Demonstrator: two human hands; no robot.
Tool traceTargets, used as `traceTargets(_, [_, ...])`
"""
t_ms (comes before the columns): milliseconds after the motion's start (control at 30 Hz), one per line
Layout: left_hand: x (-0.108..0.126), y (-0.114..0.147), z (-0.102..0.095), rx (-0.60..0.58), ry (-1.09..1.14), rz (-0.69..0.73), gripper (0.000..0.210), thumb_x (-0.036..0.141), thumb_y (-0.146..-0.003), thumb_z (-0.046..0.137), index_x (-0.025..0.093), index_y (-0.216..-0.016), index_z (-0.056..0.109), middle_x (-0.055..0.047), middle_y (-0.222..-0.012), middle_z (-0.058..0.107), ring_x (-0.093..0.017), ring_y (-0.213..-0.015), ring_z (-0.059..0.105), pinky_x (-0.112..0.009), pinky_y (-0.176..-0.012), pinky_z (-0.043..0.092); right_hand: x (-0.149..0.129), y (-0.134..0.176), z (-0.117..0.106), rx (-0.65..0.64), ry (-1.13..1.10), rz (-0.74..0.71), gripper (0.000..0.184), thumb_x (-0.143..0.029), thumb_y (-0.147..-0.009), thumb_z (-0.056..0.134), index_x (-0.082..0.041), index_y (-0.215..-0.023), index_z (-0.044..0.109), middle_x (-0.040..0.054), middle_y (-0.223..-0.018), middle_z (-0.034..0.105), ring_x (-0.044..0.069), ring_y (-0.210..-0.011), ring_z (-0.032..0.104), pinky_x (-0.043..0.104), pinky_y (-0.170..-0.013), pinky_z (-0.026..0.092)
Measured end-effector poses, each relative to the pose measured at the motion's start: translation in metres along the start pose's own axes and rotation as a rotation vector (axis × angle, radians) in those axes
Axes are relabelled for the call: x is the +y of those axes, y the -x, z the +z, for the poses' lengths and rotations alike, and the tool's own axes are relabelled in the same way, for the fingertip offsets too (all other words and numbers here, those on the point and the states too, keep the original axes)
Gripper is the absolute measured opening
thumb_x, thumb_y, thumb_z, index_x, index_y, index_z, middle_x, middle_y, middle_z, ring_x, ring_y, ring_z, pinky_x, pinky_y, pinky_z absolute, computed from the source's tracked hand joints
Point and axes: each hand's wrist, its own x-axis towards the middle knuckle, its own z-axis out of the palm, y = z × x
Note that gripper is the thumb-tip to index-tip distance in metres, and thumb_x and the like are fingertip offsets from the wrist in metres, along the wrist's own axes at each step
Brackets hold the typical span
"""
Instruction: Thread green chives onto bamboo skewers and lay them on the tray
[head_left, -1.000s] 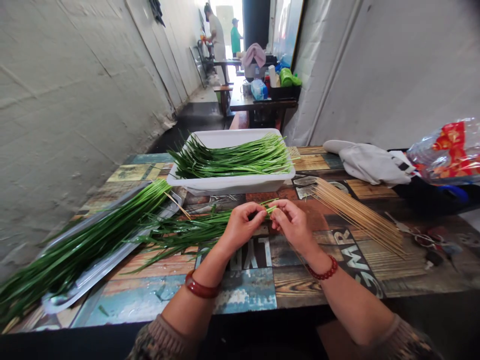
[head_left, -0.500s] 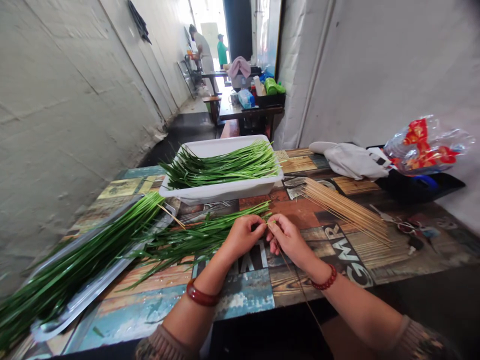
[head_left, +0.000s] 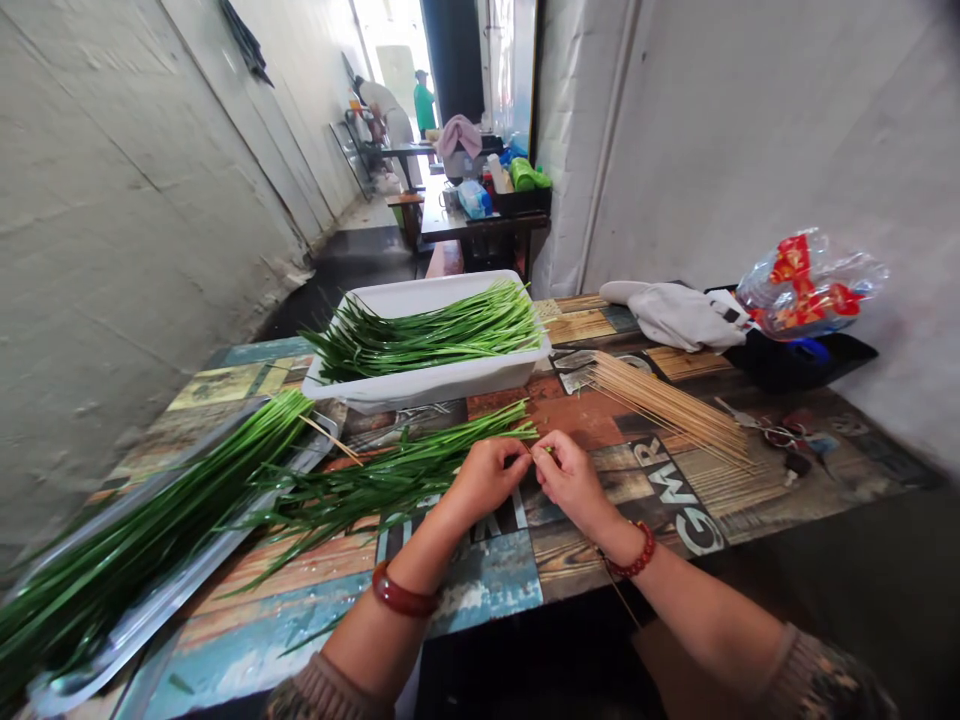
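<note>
1. Right hand (head_left: pixel 568 482): grip closed on thin stick (head_left: pixel 624 603), green bit (head_left: pixel 550 450) at fingertips.
2. Left hand (head_left: pixel 489 480): fingertips together just beside; can't tell what's pinched.
3. Loose greens (head_left: pixel 409 463): on bench (head_left: pixel 487 575), beside left hand.

Tabletop (head_left: pixel 480 570) — letters (head_left: pixel 670 490) G, R; between them M or W.

- Left hand (head_left: pixel 487 478), near the middle of the frame: bare, ungloved.
- Right hand (head_left: pixel 571 482), just right of it: bare too.
- Bangle (head_left: pixel 403 598) on the left forearm, lower centre: thick, smooth, glossy, reddish-brown.
- Bracelet (head_left: pixel 640 560) at the right wrist, lower right of centre: small round dark-red beads.
- Left sleeve (head_left: pixel 330 690), bottom edge: ribbed brownish cuff, mottled dark-and-tan cloth.
- Right sleeve (head_left: pixel 821 670), bottom right: matching rib and mottling.
</note>
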Motion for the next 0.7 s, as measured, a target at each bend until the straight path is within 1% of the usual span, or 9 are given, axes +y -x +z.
traceTargets(67, [0.000,0.001,-0.002,-0.029,0.010,0.005,0.025,0.019,-0.083,0.050,0.014,-0.066,0.067,0.003,-0.050,0.056,-0.008,-0.048,0.049,-0.017,-0.049,0.036,0.001,0.000,-0.001,-0.001,0.029,-0.016,0.021,-0.040,-0.086,0.051,-0.020,-0.080,0.051,-0.0073,-0.051,0.047,0.007,-0.036,0.040,0.018,-0.034,0.028])
traceTargets(167, [-0.002,0.001,-0.013,-0.030,-0.008,0.051,0.022,0.021,-0.083,0.054,0.014,-0.070,0.070,0.000,-0.060,0.064,-0.011,-0.055,0.055,-0.020,-0.056,0.041,-0.001,0.000,-0.001,-0.030,0.077,-0.028,0.019,-0.037,-0.087,0.050,-0.021,-0.077,0.051,-0.0071,-0.051,0.049,0.007,-0.035,0.040,0.018,-0.035,0.029])
traceTargets(200, [-0.004,0.000,-0.017,0.015,-0.030,0.073,0.020,0.021,-0.083,0.055,0.014,-0.073,0.071,-0.002,-0.066,0.067,-0.012,-0.061,0.058,-0.021,-0.060,0.043,-0.002,0.000,0.000,-0.037,0.092,-0.031,0.019,-0.036,-0.087,0.049,-0.021,-0.077,0.050,-0.0070,-0.051,0.050,0.007,-0.034,0.041,0.018,-0.035,0.030])
traceTargets(300, [-0.012,-0.003,-0.028,0.245,-0.132,0.100,0.019,0.023,-0.085,0.055,0.015,-0.082,0.073,-0.006,-0.078,0.069,-0.015,-0.073,0.061,-0.025,-0.069,0.046,-0.005,0.002,0.000,-0.050,0.138,-0.046,0.017,-0.034,-0.087,0.048,-0.021,-0.077,0.051,-0.0063,-0.051,0.052,0.008,-0.034,0.044,0.018,-0.035,0.031])
traceTargets(367, [-0.018,-0.006,-0.029,0.309,-0.170,0.120,0.018,0.020,-0.086,0.055,0.015,-0.088,0.072,-0.006,-0.081,0.067,-0.015,-0.075,0.061,-0.025,-0.070,0.046,-0.006,0.002,0.001,-0.054,0.164,-0.055,0.016,-0.033,-0.086,0.049,-0.021,-0.077,0.052,-0.0061,-0.051,0.052,0.008,-0.034,0.045,0.018,-0.035,0.031])
traceTargets(467, [-0.027,-0.010,-0.023,0.238,-0.239,0.210,0.019,0.015,-0.086,0.053,0.015,-0.093,0.071,-0.008,-0.089,0.067,-0.016,-0.084,0.062,-0.028,-0.077,0.047,-0.005,0.002,0.001,-0.058,0.148,-0.058,0.018,-0.035,-0.088,0.048,-0.021,-0.077,0.052,-0.0062,-0.051,0.052,0.008,-0.033,0.045,0.018,-0.035,0.031])
traceTargets(533, [-0.031,-0.012,-0.019,0.211,-0.366,0.238,0.019,0.014,-0.086,0.053,0.015,-0.093,0.071,-0.009,-0.094,0.066,-0.019,-0.090,0.060,-0.031,-0.083,0.047,-0.002,0.002,0.002,-0.065,0.122,-0.062,0.022,-0.038,-0.089,0.047,-0.020,-0.076,0.051,-0.0063,-0.051,0.052,0.007,-0.032,0.044,0.018,-0.035,0.030])
traceTargets(600, [-0.033,-0.012,-0.017,0.207,-0.488,0.219,0.017,0.013,-0.085,0.055,0.015,-0.089,0.072,-0.010,-0.095,0.065,-0.021,-0.091,0.059,-0.033,-0.084,0.047,0.001,0.001,0.003,-0.066,0.107,-0.054,0.025,-0.041,-0.089,0.048,-0.020,-0.076,0.051,-0.0066,-0.051,0.051,0.006,-0.032,0.042,0.018,-0.034,0.029])
traceTargets(700, [-0.033,-0.011,-0.015,0.191,-0.576,0.178,0.015,0.012,-0.082,0.056,0.015,-0.083,0.071,-0.010,-0.096,0.063,-0.021,-0.090,0.057,-0.034,-0.081,0.047,0.008,-0.002,0.005,-0.070,0.065,-0.022,0.029,-0.047,-0.087,0.049,-0.019,-0.078,0.051,-0.0067,-0.051,0.052,0.006,-0.031,0.041,0.018,-0.032,0.026])
